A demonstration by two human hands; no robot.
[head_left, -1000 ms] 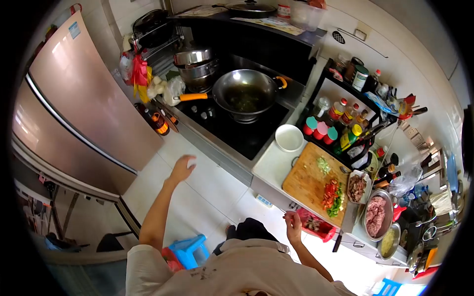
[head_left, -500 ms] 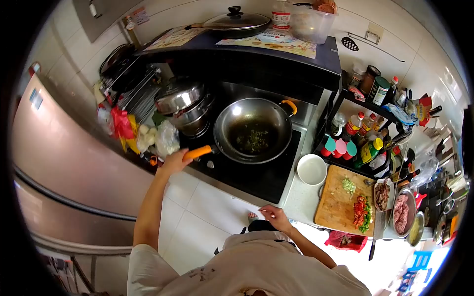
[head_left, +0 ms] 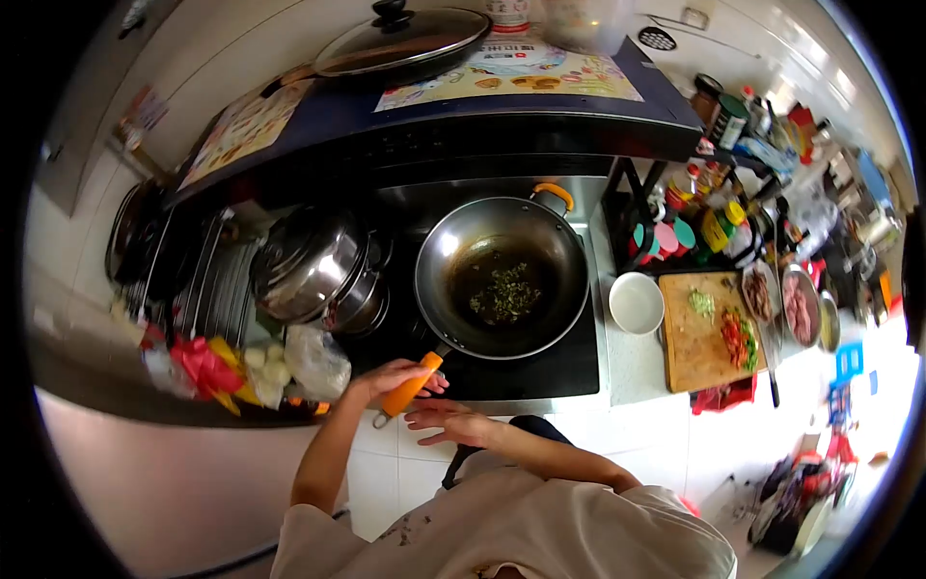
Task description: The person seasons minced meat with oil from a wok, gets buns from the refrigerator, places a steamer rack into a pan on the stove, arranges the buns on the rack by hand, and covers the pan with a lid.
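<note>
A deep wok [head_left: 569,280] with a metal rim stands on the black stove, chopped green bits [head_left: 506,292] and some oil at its bottom. Its orange handle [head_left: 410,384] points down toward me. My left hand [head_left: 384,378] is around that handle from beneath, its fingers showing loosely curled on the far side. Close by on the right, my right hand [head_left: 453,425] is open, fingers spread just below the handle and holding nothing. A white bowl [head_left: 637,303] sits on the counter right of the stove.
Stacked steel pots [head_left: 313,265] stand left of the wok, beside a plastic bag [head_left: 316,362]. Farther right lie a cutting board [head_left: 690,357] with chopped vegetables, a knife [head_left: 773,381] and a bowl of meat [head_left: 800,304]. A range hood [head_left: 540,125] overhangs the stove.
The view has shifted closer to the stove. My right hand has come up from near my body to beside the wok handle. My left hand's fingers have loosened and now show past the handle.
</note>
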